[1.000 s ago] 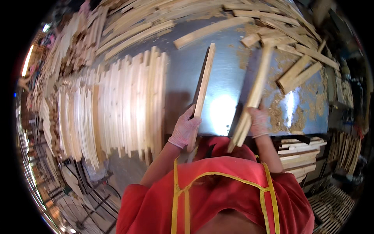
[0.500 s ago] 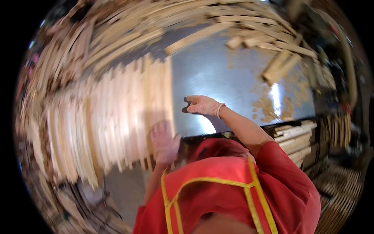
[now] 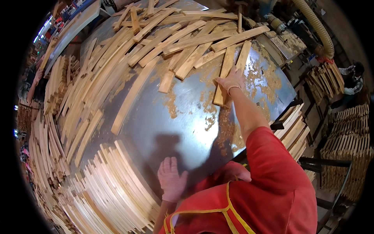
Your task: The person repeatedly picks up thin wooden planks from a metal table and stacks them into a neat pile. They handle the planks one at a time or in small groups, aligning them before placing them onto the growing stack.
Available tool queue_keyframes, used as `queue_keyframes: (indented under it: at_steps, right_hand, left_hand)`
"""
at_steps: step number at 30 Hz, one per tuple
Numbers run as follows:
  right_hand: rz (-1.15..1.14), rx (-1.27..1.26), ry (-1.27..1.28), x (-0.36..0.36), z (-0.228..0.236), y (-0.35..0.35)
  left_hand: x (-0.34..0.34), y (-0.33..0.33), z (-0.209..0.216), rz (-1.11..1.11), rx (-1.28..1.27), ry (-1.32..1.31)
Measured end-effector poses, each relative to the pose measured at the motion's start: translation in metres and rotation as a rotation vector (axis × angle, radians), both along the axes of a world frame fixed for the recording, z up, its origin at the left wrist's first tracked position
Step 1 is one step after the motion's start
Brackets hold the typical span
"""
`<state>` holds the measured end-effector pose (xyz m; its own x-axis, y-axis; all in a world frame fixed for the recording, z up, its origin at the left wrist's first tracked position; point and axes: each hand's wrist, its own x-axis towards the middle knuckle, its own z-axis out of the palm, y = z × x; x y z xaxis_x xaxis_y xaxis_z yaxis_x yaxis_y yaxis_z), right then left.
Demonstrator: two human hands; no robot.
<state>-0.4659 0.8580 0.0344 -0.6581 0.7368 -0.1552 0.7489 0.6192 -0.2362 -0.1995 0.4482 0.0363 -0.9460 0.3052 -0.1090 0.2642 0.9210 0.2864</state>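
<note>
My right hand (image 3: 232,81), in a pale glove, is at a pair of wooden boards lying side by side on the metal table (image 3: 156,117). Its thumb lies over the left board (image 3: 223,72) and its fingers reach toward the right board (image 3: 244,54); the hand hides part of their grip. My left hand (image 3: 172,180), gloved too, has its fingers spread and holds nothing. It is over the table's near edge, just right of a close-set row of pale wooden strips (image 3: 117,183).
Loose boards (image 3: 156,46) lie heaped across the far and left side of the table. Sawdust (image 3: 267,78) is scattered on its right part. More stacked wood (image 3: 294,128) stands beyond the right edge. A ribbed hose (image 3: 317,23) hangs at the far right, with another person (image 3: 352,78) below it.
My view has turned to the right. My right hand has reached away and rightward to the pair of boards. My left hand has left the strip row and is now beside it.
</note>
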Motion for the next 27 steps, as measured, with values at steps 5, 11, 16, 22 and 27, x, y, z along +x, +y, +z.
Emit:
queue_keyframes:
  at_steps: [5,11,16,22,27]
  right_hand:
    - [0.015,-0.098,0.174,0.025,-0.028,0.034]
    - [0.221,-0.595,0.446,0.145,-0.048,-0.046]
    - [0.086,-1.423,0.576,0.215,-0.065,-0.160]
    - [0.389,-1.447,0.440,0.233,-0.049,-0.208]
    - [0.896,-0.767,0.296,0.190,-0.002,-0.181]
  left_hand:
    - [-0.051,0.072,0.007,-0.106,0.056,-0.075]
    - [-0.067,0.100,-0.013,0.078,0.419,-0.415]
    - [-0.072,0.073,-0.049,0.450,1.099,-0.886]
    - [-0.010,0.028,0.007,0.368,0.985,-0.564]
    - [0.102,-0.057,0.011,0.621,0.488,-0.187]
